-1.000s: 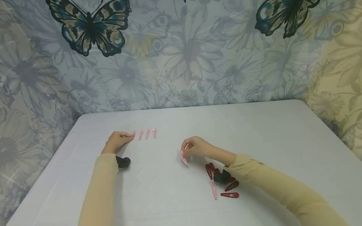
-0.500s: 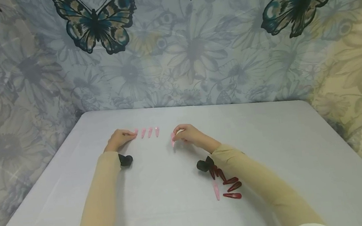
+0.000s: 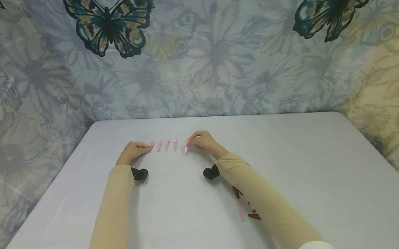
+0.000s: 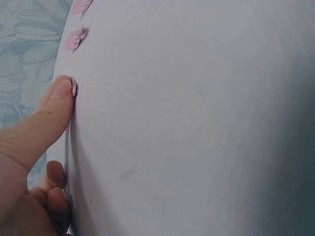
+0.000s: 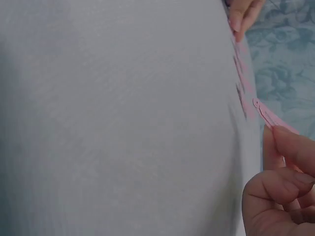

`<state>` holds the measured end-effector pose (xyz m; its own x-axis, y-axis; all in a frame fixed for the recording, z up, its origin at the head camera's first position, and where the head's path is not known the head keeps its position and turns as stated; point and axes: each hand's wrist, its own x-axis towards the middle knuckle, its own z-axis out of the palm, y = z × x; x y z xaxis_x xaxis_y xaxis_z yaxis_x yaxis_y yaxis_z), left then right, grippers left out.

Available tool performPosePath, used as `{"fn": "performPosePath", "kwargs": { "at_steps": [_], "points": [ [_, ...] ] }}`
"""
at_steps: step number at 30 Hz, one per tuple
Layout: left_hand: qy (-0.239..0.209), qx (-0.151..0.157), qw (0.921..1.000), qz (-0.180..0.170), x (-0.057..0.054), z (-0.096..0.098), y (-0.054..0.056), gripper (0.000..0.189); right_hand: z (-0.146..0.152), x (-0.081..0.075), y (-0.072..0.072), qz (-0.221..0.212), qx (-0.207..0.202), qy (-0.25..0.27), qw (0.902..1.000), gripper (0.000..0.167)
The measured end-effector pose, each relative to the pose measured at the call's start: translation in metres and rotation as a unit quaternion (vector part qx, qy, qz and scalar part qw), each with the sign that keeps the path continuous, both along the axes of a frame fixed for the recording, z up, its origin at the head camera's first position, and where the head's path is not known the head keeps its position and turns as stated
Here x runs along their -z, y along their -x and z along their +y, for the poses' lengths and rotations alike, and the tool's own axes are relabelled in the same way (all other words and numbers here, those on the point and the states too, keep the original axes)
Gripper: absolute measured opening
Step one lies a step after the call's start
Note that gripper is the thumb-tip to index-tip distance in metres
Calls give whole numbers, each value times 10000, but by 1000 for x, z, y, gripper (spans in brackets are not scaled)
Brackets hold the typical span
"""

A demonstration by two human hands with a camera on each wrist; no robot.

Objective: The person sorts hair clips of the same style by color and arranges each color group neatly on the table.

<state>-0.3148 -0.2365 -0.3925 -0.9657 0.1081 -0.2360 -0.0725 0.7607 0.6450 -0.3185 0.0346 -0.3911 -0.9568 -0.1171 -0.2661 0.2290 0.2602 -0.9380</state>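
At the far left of the table my left hand [image 3: 132,151] pinches the end pink snap hair clip [image 3: 151,144] of a short row; the thumb covers most of that clip [image 4: 75,87] in the left wrist view. More pink clips [image 3: 167,145] lie side by side to its right, narrow ends toward me. Just past the row's right end, my right hand [image 3: 203,141] holds another pink hair clip [image 3: 186,147] between thumb and fingers. In the right wrist view this clip [image 5: 268,115] points out from the fingertips, close to the last clip in the row.
Dark red snap clips [image 3: 236,192] and one pink clip [image 3: 241,210] lie nearer on the white table [image 3: 181,232], partly hidden under the right sleeve [image 3: 265,194]. A flowered wall covering with butterflies [image 3: 108,24] stands behind the table's far edge.
My right hand has carried its pink clip away and to the left, from near the dark red clips to the row's end. The left hand stays on the leftmost clip.
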Motion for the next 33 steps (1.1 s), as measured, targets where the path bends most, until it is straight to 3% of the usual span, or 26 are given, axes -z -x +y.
{"fn": "performPosePath", "kwargs": {
  "at_steps": [7,12,13,15,18,19,21,23,24,29,33],
  "points": [
    [6,29,10000,2,3,6,-3,40,-9,14,5,356,300,-833,9954,12],
    [51,53,9999,138,2,10,-3,37,-9,22,20,590,244,-1322,9892,10],
    [48,41,9999,156,1,11,-2,37,-7,34,31,915,222,-1314,9868,11],
    [25,27,9999,161,-1,12,0,38,-5,53,53,1164,138,-1476,9821,13],
    [16,5,9999,121,-5,12,4,40,-5,95,94,1919,171,-1787,9648,16],
    [14,-17,10000,81,-6,12,5,41,-5,111,111,2019,185,-1853,9616,17],
    [24,-65,10000,17,-7,10,7,41,-8,127,126,2125,242,-2094,9541,18],
    [30,-100,9999,-35,-5,7,8,41,-11,138,136,2215,332,-2289,9473,20],
    [47,-108,9999,-46,-4,6,8,40,-13,132,130,2067,333,-2379,9484,17],
    [66,-104,9999,-83,1,2,5,39,-17,147,137,1798,255,-2415,9533,14],
    [26,-180,9998,-110,3,-1,2,40,-19,184,164,2029,196,-2256,9526,21]
  ]
}}
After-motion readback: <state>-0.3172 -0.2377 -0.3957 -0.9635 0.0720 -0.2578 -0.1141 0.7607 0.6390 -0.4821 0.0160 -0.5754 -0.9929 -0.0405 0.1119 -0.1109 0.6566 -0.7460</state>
